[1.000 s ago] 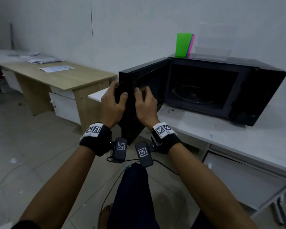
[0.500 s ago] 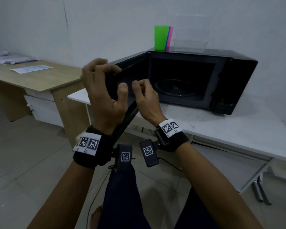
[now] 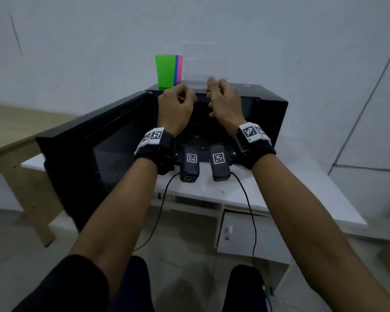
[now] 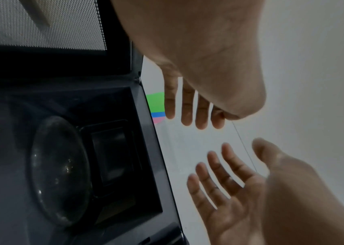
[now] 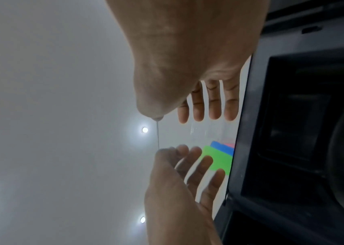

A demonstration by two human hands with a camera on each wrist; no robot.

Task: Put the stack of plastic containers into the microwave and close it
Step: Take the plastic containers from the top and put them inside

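Hands first: the left hand (image 3: 176,104) and right hand (image 3: 223,102) are both raised in front of the microwave's top edge, palms facing each other with a gap between them. Neither grip holds anything; in the wrist views the fingers (image 4: 187,106) of each are straight and slightly spread, while from the head view they look loosely curled. Half a second ago both hands were at the free edge of the door (image 3: 88,158), the left one curled over its top; now they have let go and risen toward the stack of clear plastic containers (image 3: 200,64), which stands on top of the microwave (image 3: 268,109) against the wall, just beyond the fingertips and not touched as far as the views show. The stack is nearly transparent, so its outline is faint.

Just left of the stack, also on the microwave's roof, stand coloured cups (image 3: 167,70), a green one in front with blue and pink edges showing behind it. The door hangs wide open to the left, and the dark cavity with its glass turntable (image 4: 60,170) is exposed below the hands. The microwave sits on a white tabletop (image 3: 291,199); a wooden desk (image 3: 7,129) stands further left.
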